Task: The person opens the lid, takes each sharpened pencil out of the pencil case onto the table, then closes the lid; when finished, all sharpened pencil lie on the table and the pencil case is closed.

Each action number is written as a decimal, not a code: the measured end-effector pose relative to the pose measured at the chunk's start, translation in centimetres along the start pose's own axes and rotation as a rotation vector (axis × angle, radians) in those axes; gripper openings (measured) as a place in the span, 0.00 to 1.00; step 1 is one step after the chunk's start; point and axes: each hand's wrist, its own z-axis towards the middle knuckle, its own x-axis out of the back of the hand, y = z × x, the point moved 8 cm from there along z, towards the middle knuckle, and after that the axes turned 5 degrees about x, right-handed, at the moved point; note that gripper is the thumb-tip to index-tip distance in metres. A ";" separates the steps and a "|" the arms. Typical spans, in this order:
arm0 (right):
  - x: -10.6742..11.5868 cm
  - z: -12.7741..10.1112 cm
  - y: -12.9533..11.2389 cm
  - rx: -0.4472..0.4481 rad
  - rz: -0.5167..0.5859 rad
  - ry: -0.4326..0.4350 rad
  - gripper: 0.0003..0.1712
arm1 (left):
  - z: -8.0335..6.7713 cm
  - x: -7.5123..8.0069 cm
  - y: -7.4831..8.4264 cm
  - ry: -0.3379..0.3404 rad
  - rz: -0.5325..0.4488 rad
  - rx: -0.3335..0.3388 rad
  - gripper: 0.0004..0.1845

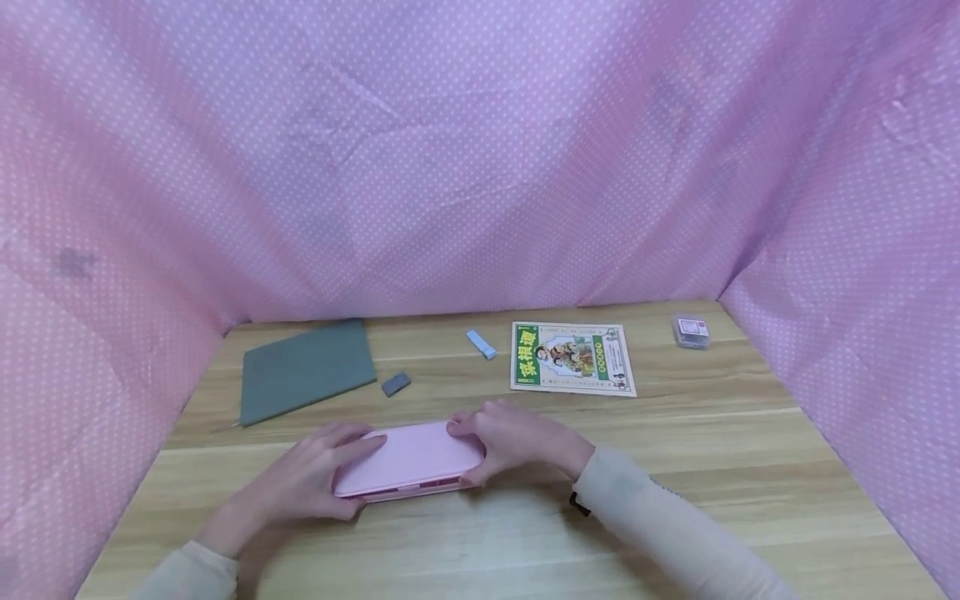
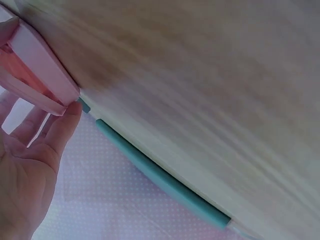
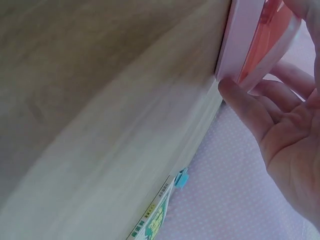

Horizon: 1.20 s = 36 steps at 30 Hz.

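A flat pink pencil case (image 1: 416,458) lies near the front middle of the wooden table, its lid slightly ajar along the near edge. My left hand (image 1: 307,475) grips its left end, with one digit on the lid and another low at the near corner. At the opposite end my right hand (image 1: 517,437) holds it in much the same way. Both wrist views look into the gap, where a reddish inside shows between the lid and the pink case wall (image 2: 45,62). The far fingers are partly hidden in the head view.
Beyond the case lie a green notebook (image 1: 303,371), a small grey block (image 1: 396,383), a light blue clip-like piece (image 1: 481,343) and an illustrated booklet (image 1: 573,358). A small clear box (image 1: 690,332) stands at the back right. Pink dotted cloth (image 1: 480,167) surrounds the table (image 1: 712,450).
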 end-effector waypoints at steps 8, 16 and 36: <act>0.0 0.2 0.8 -0.057 0.098 -0.015 0.45 | -0.3 0.1 -1.1 -0.025 -0.079 0.074 0.47; 0.9 0.3 2.2 -0.096 0.365 0.005 0.40 | -0.6 0.2 -2.4 -0.047 -0.301 0.176 0.53; 1.1 -0.5 5.6 -0.403 0.910 0.310 0.33 | -1.0 -0.4 -4.3 -0.057 -0.723 0.301 0.86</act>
